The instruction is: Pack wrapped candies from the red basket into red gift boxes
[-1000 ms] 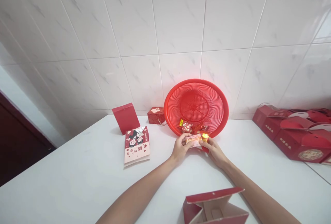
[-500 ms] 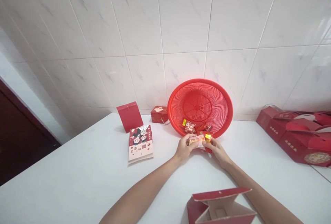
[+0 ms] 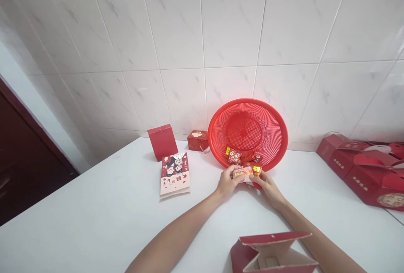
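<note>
Forearms (image 3: 181,224) outstretched, angled inward; left hand (image 3: 226,184), right hand (image 3: 269,187) close together, fingers (image 3: 232,167) curled.

one basket (image 3: 244,133), one pink packet (image 3: 243,173) and one open box (image 3: 273,260) are in view.

Soft, bright light spread evenly over the white tabletop (image 3: 110,222), while the dark panel (image 3: 28,155) at the lower left sank to near-black. The tiled wall (image 3: 179,20) caught pale glare at the right edge, its grout lines splaying outward. Gold foil (image 3: 257,171) glinted near centre; print on the pink packet (image 3: 242,174) blurred beyond reading.
</note>
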`<state>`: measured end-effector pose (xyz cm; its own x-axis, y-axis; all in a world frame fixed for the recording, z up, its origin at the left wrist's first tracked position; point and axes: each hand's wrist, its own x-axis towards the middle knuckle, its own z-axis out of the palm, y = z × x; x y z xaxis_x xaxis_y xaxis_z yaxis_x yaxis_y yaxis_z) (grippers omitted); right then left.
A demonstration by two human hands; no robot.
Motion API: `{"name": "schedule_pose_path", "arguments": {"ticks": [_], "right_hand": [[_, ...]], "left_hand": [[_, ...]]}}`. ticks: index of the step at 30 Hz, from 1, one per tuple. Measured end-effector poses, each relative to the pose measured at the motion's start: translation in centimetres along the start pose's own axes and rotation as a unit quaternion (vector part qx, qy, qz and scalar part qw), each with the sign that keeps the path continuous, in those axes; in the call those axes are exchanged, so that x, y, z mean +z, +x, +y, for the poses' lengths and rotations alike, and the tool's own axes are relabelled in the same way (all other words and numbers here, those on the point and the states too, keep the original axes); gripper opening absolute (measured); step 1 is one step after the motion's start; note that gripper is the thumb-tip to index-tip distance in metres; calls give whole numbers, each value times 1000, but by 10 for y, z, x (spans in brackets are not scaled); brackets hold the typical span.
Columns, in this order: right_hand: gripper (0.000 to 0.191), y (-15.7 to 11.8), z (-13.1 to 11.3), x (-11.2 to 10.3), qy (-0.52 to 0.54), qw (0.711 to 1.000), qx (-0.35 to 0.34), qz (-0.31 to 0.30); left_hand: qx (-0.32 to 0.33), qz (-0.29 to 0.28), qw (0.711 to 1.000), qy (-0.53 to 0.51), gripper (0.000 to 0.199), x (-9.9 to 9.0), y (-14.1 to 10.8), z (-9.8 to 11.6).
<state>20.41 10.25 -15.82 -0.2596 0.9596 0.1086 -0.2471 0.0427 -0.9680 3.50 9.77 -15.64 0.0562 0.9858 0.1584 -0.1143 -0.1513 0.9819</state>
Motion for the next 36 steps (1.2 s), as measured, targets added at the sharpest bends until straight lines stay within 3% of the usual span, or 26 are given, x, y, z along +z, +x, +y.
{"name": "schedule_pose_path", "arguments": {"ticks": [14, 23, 36], "right_hand": [[45, -3, -1, 1, -40, 999, 27, -6], [43, -6, -2, 7, -36, 999, 29, 8], [46, 1, 7, 1, -16, 999, 37, 23]], "left_hand": [[-41, 10, 996, -73, 38, 3, -1, -8], [-37, 41, 997, -57, 44, -1, -4, -9], [-21, 29, 996, -87, 51, 0, -6, -3]]}}
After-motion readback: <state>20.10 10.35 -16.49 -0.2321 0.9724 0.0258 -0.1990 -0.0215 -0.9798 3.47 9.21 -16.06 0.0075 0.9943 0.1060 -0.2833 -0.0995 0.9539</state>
